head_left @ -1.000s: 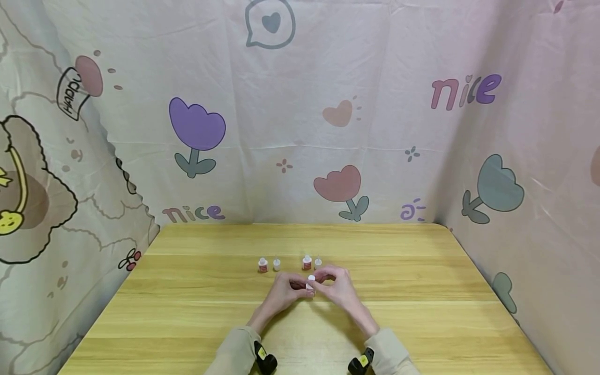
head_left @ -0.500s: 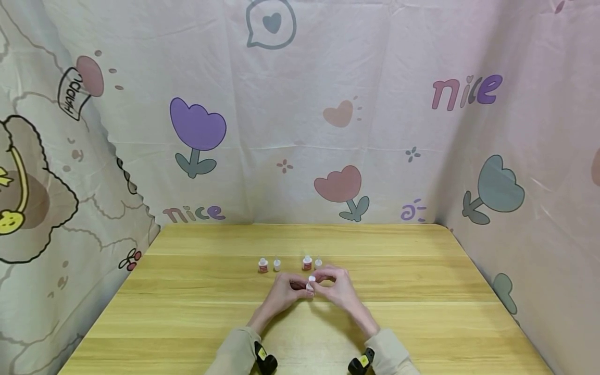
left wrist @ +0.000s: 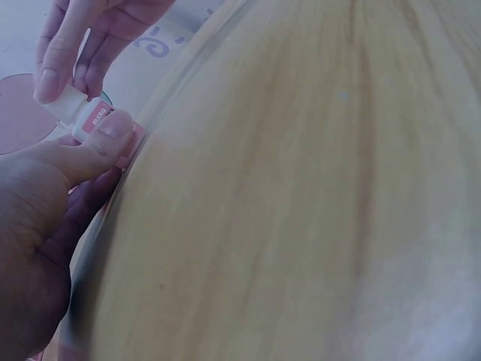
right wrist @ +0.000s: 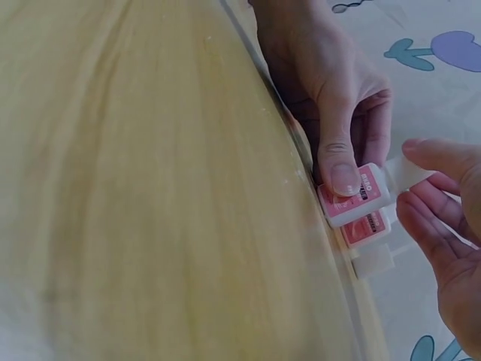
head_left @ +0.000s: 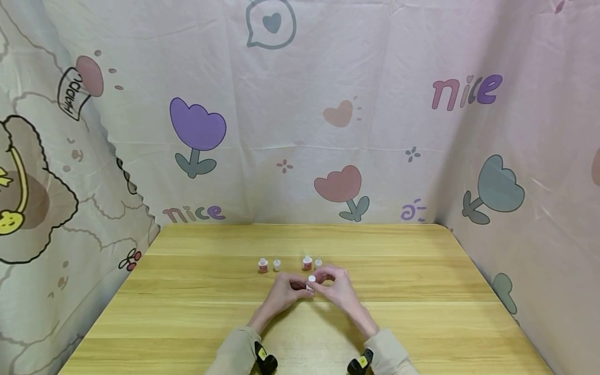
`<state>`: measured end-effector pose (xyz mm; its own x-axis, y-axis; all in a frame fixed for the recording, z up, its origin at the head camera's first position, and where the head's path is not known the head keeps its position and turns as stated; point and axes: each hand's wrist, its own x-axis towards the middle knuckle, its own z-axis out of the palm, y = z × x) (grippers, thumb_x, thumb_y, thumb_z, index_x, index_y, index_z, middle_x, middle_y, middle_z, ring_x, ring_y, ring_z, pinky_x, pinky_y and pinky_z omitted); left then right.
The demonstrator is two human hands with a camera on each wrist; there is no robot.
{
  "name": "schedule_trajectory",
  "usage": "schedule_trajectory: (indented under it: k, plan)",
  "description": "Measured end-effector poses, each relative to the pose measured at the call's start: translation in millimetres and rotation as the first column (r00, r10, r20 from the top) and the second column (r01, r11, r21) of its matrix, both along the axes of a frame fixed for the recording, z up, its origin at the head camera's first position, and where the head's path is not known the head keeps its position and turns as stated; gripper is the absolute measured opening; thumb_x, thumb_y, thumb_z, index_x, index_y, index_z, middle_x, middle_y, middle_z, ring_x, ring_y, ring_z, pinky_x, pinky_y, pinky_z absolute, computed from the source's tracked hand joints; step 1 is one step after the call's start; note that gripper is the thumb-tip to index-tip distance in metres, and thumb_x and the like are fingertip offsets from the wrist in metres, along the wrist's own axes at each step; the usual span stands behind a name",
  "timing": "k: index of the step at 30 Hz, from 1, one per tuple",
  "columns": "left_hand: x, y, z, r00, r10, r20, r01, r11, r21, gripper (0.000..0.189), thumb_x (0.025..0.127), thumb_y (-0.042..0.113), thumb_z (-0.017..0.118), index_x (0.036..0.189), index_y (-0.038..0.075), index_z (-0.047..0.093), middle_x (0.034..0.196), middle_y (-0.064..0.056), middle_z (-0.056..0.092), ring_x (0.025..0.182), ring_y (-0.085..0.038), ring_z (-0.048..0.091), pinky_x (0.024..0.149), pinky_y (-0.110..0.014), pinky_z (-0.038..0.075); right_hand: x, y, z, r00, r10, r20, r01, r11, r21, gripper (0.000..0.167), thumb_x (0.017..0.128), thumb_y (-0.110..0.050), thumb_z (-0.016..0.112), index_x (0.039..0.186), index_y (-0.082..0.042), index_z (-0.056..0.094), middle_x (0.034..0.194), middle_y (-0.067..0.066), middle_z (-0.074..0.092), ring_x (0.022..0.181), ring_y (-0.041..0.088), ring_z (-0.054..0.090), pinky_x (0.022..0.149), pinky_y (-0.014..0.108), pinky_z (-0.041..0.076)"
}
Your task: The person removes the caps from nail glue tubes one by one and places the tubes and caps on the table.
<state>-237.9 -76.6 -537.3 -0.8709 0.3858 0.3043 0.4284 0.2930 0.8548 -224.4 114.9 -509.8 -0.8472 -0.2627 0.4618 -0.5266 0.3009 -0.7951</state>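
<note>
Both hands meet over the front middle of the wooden table. My left hand (head_left: pixel 283 291) grips a small white bottle (right wrist: pixel 349 209) by its body, with the thumb pressed on the pink label. On the bottle sits a white cap (left wrist: pixel 66 104), which my right hand (head_left: pixel 341 289) pinches between thumb and fingers. The right wrist view has the bottle upright with respect to the tabletop. Just behind stands a second bottle with a red label (head_left: pixel 307 263), and beside it a white cap with a thin stem (head_left: pixel 318 263), partly hidden by the right hand.
Farther left on the table (head_left: pixel 197 291) stand another red-labelled bottle (head_left: pixel 263 265) and a white cap with a thin stem (head_left: pixel 277 265). A patterned cloth (head_left: pixel 281 94) hangs behind the table's back edge and along both sides.
</note>
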Motion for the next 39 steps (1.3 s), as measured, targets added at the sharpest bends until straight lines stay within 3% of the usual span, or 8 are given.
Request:
schedule_trajectory:
  k: [6,10,14,17,26,39]
  plan:
    - [-0.7,-0.5,-1.1,1.0,0.002,0.008,-0.002,1.0,-0.006,0.012,0.081,0.015,0.084,0.091,0.01,0.08,0.085,-0.007,0.079,0.073,-0.002,0.07,0.069,-0.019,0.058,1.4,-1,1.1,1.0,0.026,0.003,-0.026,1.0,0.0,0.012,0.081,0.005,0.079,0.092,0.003,0.075,0.092,0.018,0.074,0.08,0.034,0.07,0.078,0.047,0.061]
    - [-1.5,-1.4,-2.6,1.0,-0.007,0.005,0.007,1.0,0.008,0.013,0.081,0.014,0.084,0.092,0.008,0.08,0.086,-0.01,0.079,0.075,-0.007,0.072,0.07,-0.02,0.058,7.7,-2,11.4,0.998,0.053,0.019,-0.053,0.999,0.004,0.012,0.082,0.011,0.074,0.094,0.01,0.072,0.094,0.025,0.073,0.082,0.041,0.069,0.083,0.051,0.06]
    - [-1.3,-2.0,-3.7,1.0,-0.015,-0.006,0.015,1.0,0.022,0.014,0.081,0.013,0.084,0.093,0.007,0.08,0.087,-0.012,0.079,0.076,-0.014,0.074,0.07,-0.02,0.058,17.9,-2,28.4,0.997,0.069,0.04,-0.069,0.998,0.001,0.014,0.082,0.012,0.073,0.097,0.013,0.072,0.095,0.025,0.072,0.083,0.041,0.07,0.086,0.052,0.059]
    - [-1.2,-1.6,-3.4,1.0,-0.015,-0.008,0.015,1.0,0.023,0.014,0.081,0.012,0.083,0.093,0.007,0.08,0.087,-0.011,0.079,0.076,-0.013,0.074,0.07,-0.02,0.059,22.0,-4,34.7,0.998,0.058,0.031,-0.058,0.998,-0.003,0.015,0.082,0.011,0.073,0.096,0.012,0.072,0.094,0.024,0.072,0.082,0.04,0.069,0.085,0.051,0.06]
    - [-0.5,-0.3,-0.6,1.0,-0.012,0.001,0.012,1.0,0.008,0.013,0.081,0.013,0.084,0.092,0.009,0.08,0.085,-0.008,0.079,0.072,-0.001,0.068,0.068,-0.019,0.058,22.0,-7,33.0,0.999,-0.036,0.015,0.036,0.999,0.005,0.016,0.077,0.007,0.08,0.089,0.006,0.07,0.083,0.021,0.072,0.075,0.038,0.067,0.073,0.05,0.06]
    - [-1.1,-0.8,-1.4,1.0,-0.007,0.006,0.007,1.0,-0.003,0.014,0.081,0.014,0.084,0.093,0.008,0.08,0.087,-0.008,0.079,0.075,-0.001,0.07,0.07,-0.019,0.058,22.3,-4,35.9,0.998,0.052,0.022,-0.052,0.999,-0.01,0.012,0.082,0.011,0.074,0.094,0.011,0.072,0.093,0.024,0.072,0.083,0.04,0.069,0.083,0.052,0.06]
